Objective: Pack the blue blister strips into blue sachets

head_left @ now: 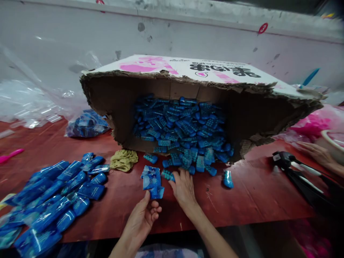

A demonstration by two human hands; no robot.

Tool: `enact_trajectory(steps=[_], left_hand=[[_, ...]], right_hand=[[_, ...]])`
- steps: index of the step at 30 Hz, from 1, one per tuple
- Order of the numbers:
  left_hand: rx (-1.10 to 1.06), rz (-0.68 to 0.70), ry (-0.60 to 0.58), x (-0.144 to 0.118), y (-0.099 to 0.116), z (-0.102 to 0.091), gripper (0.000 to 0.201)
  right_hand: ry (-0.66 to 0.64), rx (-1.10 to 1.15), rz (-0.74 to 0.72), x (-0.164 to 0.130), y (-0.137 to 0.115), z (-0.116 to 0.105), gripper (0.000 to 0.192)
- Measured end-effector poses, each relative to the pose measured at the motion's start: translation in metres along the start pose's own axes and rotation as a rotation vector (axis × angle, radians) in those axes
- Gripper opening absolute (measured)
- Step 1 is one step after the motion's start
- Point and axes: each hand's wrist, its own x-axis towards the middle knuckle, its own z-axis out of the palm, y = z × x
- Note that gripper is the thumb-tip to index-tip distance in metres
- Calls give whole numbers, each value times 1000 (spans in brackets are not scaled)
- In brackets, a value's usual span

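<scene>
- We see the left hand (pixel 143 218) low at the table's near edge, thumb and curled fingers pinched on a blue packet (pixel 152 181) that stands up from the grip above the table (pixel 255 200).
- The right hand (pixel 184 188) lies palm down just right of the packet, fingers spread loosely and reaching onto a blue brush (pixel 168 175) at the edge of the spill; we cannot tell whether it has actually closed on it.
- The brushes (pixel 182 129) pour out of a torn box (pixel 113 100) lying on its side straight ahead, some scattered on the table in front of its mouth.
- A pile of filled packets (pixel 51 200) lies at far left, well apart from the hands.
- A yellow cloth (pixel 123 159) sits beside the box's left corner.
- Another person's hand (pixel 317 152) rests at far right, near a black tool (pixel 301 175).
</scene>
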Motion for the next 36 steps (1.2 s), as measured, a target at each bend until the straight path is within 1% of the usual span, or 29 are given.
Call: enact_trajectory(steps=[2, 4, 6, 9, 10, 12, 15, 20, 22, 24, 26, 28, 33, 36], left_hand=[[-6, 18, 22, 0, 0, -1, 17], [-9, 40, 46, 2, 0, -1, 16], [-12, 61, 61, 3, 0, -1, 15], [-18, 97, 64, 5, 0, -1, 15], [-19, 106, 61, 5, 0, -1, 15], [-20, 114, 51, 6, 0, -1, 15], [-19, 119, 38, 6, -1, 0, 15], [-4, 155, -22, 6, -1, -4, 16], [1, 183, -46, 7, 0, -6, 19], [0, 200, -56, 7, 2, -7, 22], [5, 203, -67, 7, 4, -7, 26], [18, 209, -85, 6, 6, -6, 29], [56, 246, -101, 2, 11, -4, 31], [68, 281, -107, 2, 15, -5, 31]], right_hand=[[-53, 128, -43, -8, 1, -1, 21], [-83, 334, -44, -12, 4, -4, 21], [-104, 589, 48, -12, 10, -8, 18], [-189, 983, 270, -13, 16, -15, 17], [-227, 1083, 310, -15, 16, -18, 19], [-286, 1199, 323, -21, 14, -22, 22], [-331, 1223, 304, -31, 7, -25, 21], [-316, 1169, 310, -36, 2, -29, 21], [-291, 1134, 277, -35, 3, -30, 20], [-241, 1089, 214, -34, 3, -32, 20], [-190, 1052, 148, -34, 3, -34, 20], [-166, 1038, 111, -34, 3, -36, 19], [-143, 1069, 85, -34, -1, -38, 18], [-127, 1091, 97, -34, -2, -37, 17]])
